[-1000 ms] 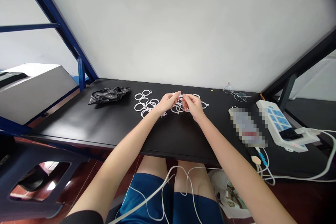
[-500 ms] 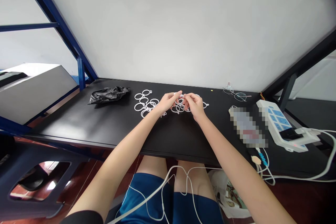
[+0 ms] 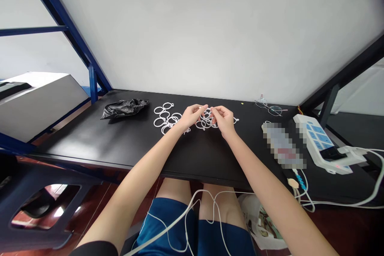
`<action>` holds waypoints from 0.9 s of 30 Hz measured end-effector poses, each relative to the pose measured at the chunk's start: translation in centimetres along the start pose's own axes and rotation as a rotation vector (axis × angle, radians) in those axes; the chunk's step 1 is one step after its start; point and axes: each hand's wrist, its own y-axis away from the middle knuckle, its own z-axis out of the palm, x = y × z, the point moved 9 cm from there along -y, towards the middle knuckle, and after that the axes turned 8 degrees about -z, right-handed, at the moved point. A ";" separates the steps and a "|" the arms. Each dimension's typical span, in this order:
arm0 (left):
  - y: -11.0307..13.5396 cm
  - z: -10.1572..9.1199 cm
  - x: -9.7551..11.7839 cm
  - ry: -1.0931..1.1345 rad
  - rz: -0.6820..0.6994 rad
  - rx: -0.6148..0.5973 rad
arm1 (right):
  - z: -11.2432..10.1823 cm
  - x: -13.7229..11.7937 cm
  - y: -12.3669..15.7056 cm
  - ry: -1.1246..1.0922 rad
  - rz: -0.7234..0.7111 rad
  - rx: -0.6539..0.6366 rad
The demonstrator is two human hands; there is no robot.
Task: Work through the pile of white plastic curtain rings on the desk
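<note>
Both hands meet over the middle of a black table (image 3: 90,136). My left hand (image 3: 192,116) and my right hand (image 3: 224,119) each pinch one small white plastic ring (image 3: 208,110) between thumb and fingertips, holding it just above the tabletop. Under and behind the hands lies a cluster of white rings (image 3: 205,123). A second group of white rings (image 3: 165,118) is spread on the table to the left of my left hand.
A crumpled black plastic bag (image 3: 124,108) lies at the left rear. Wire-rimmed glasses (image 3: 270,108) sit at the back right. A blurred flat object (image 3: 283,146), a white power strip (image 3: 319,142) and white cables (image 3: 369,192) fill the right side.
The hands have drawn slightly apart and the right hand has risen a little, the ring still pinched between them. Nothing else has moved.
</note>
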 end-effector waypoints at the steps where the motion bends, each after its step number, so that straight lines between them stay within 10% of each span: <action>1: 0.0 -0.1 -0.1 -0.005 -0.005 0.007 | 0.0 0.0 0.0 0.004 -0.002 0.000; 27: -0.8 -0.5 -1.1 -0.170 0.025 0.046 | -0.6 1.5 -0.2 0.087 0.026 0.015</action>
